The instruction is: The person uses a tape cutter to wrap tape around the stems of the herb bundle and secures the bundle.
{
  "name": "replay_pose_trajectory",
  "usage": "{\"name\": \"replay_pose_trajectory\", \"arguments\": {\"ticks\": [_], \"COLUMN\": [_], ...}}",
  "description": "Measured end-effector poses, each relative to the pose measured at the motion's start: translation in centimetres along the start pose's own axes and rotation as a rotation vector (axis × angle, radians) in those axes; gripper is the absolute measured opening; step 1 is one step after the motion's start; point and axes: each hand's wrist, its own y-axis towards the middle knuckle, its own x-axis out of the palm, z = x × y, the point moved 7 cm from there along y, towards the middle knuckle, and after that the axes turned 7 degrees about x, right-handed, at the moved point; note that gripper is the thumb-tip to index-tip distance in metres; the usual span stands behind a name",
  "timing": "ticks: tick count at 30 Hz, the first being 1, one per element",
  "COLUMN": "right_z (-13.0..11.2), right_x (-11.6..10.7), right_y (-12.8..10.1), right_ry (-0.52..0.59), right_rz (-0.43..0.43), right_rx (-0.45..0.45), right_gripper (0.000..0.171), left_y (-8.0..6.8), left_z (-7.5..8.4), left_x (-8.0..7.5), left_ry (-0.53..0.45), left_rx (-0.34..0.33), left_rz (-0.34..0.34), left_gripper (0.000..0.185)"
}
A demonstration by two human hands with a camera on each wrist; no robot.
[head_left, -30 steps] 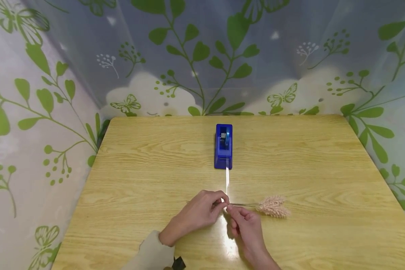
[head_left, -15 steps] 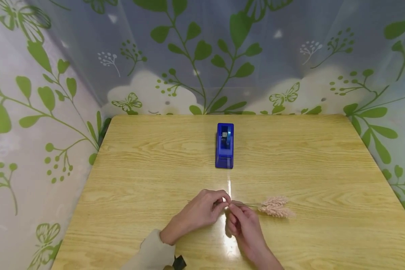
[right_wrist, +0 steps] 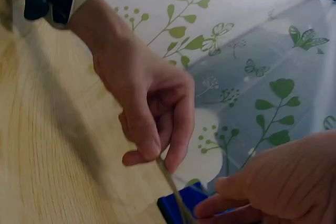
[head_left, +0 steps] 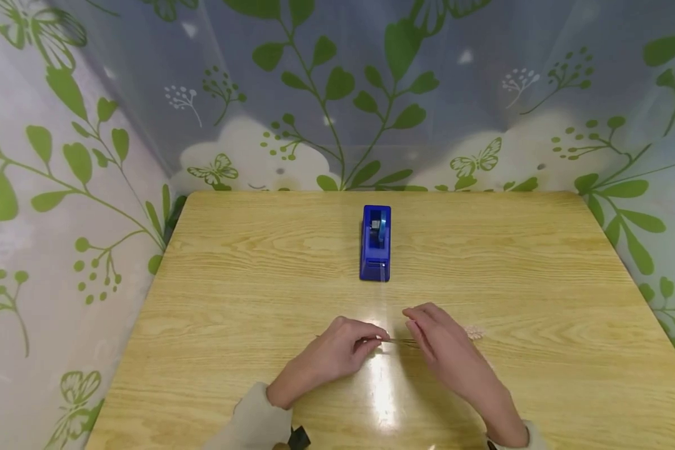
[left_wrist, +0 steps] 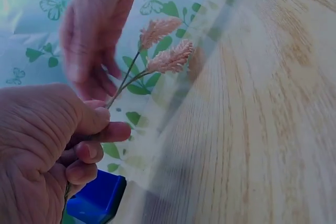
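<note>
Left hand [head_left: 343,353]: fingers curled, thumb and forefinger pinching the thin stems of a sprig of dried pink flowers [left_wrist: 167,45]. The stems run out from the fingertips toward the person's right, low over the wooden table [head_left: 230,281]. The left wrist view shows two fluffy pink heads at the far end of the stems, well clear of the pinching fingers.

Right hand [head_left: 444,347]: just right of the left one, apart from it, fingers relaxed and loosely extended, holding nothing. It hangs over the stems and covers most of the flower heads in the head view; only a bit of pink peeks out past its far side. Whether the palm touches the sprig, cannot tell. In the left wrist view this hand is blurred.

Blue tape dispenser [head_left: 375,244]: stands on the table beyond both hands, well apart, in line with the gap between them. A short stub of clear tape shows at its near end.

Cream sleeve cuff [head_left: 255,419] on the left wrist, with a dark strap at its edge.

Behind the table, a leaf-and-butterfly printed backdrop [head_left: 337,94].
</note>
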Motion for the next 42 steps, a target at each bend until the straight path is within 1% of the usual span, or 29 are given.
{"name": "replay_pose_trajectory", "arguments": {"ticks": [1, 2, 3, 6, 7, 9, 12, 15, 17, 18, 22, 25, 28, 30, 32, 34, 35, 36, 39, 40, 42], "right_z": [0.4, 0.8, 1.2, 2.2, 2.4, 2.7, 2.8, 2.5, 2.1, 1.8, 0.8, 0.3, -0.1, -0.3, -0.3, -0.2, -0.1, 0.1, 0.8, 1.1, 1.5], "right_x": [0.3, 0.7, 1.3, 2.7, 3.1, 3.7, 3.9, 3.7, 3.4, 3.3, 3.2, 3.4, 3.5, 3.6, 3.6, 3.5, 3.5, 3.6, 3.8, 3.9, 4.1], "right_y": [0.4, 0.7, 0.9, 1.3, 1.4, 1.5, 1.7, 1.8, 1.8, 1.7, 1.5, 1.1, 0.6, 0.3, 0.0, -0.2, -0.3, -0.3, -0.1, -0.1, 0.0], "right_ry": [-0.044, -0.062, -0.057, 0.038, 0.075, 0.137, 0.183, 0.162, 0.126, 0.103, -0.021, -0.162, -0.286, -0.329, -0.334, -0.304, -0.273, -0.227, -0.055, -0.021, 0.002], "right_rz": [-0.059, -0.136, -0.216, -0.392, -0.433, -0.478, -0.507, -0.492, -0.451, -0.426, -0.299, -0.183, -0.049, 0.021, 0.072, 0.082, 0.068, 0.037, -0.102, -0.142, -0.198], "right_rx": [0.003, 0.009, 0.019, 0.068, 0.079, 0.097, 0.092, 0.031, -0.035, -0.069, -0.187, -0.28, -0.376, -0.421, -0.449, -0.448, -0.436, -0.408, -0.263, -0.208, -0.124], "right_gripper": [0.017, 0.015, 0.016, 0.032, 0.037, 0.041, 0.038, 0.025, 0.016, 0.014, 0.022, 0.03, 0.031, 0.033, 0.03, 0.023, 0.018, 0.015, 0.007, 0.009, 0.015], "left_y": [0.0, -0.1, -0.1, -0.3, -0.4, -0.5, -0.7, -0.8, -0.8, -0.8, -0.6, -0.4, -0.2, -0.1, -0.1, -0.1, -0.1, -0.2, -0.3, -0.3, -0.3], "left_z": [0.1, 0.1, 0.3, 0.6, 0.7, 0.8, 0.7, 0.8, 0.9, 0.9, 0.9, 0.8, 0.5, 0.3, 0.1, 0.1, 0.1, 0.1, 0.4, 0.4, 0.6], "left_x": [0.0, -0.1, -0.1, -0.3, -0.4, -0.4, -0.3, -0.2, -0.1, -0.1, -0.1, 0.2, 0.5, 0.7, 0.9, 0.9, 0.9, 1.0, 1.0, 1.0, 1.1], "left_ry": [0.003, 0.01, 0.02, 0.075, 0.095, 0.136, 0.175, 0.187, 0.189, 0.186, 0.185, 0.174, 0.152, 0.139, 0.13, 0.125, 0.127, 0.129, 0.155, 0.171, 0.196], "left_rx": [0.008, 0.017, 0.028, 0.066, 0.075, 0.097, 0.12, 0.142, 0.147, 0.143, 0.104, 0.051, -0.002, -0.024, -0.033, -0.028, -0.023, -0.016, 0.015, 0.024, 0.039], "left_rz": [0.003, 0.008, 0.015, 0.047, 0.06, 0.087, 0.119, 0.133, 0.135, 0.134, 0.115, 0.083, 0.05, 0.039, 0.04, 0.052, 0.058, 0.066, 0.083, 0.085, 0.092], "left_gripper": [0.019, 0.019, 0.02, 0.022, 0.022, 0.023, 0.022, 0.021, 0.021, 0.02, 0.019, 0.02, 0.021, 0.02, 0.018, 0.016, 0.016, 0.016, 0.018, 0.018, 0.019]}}
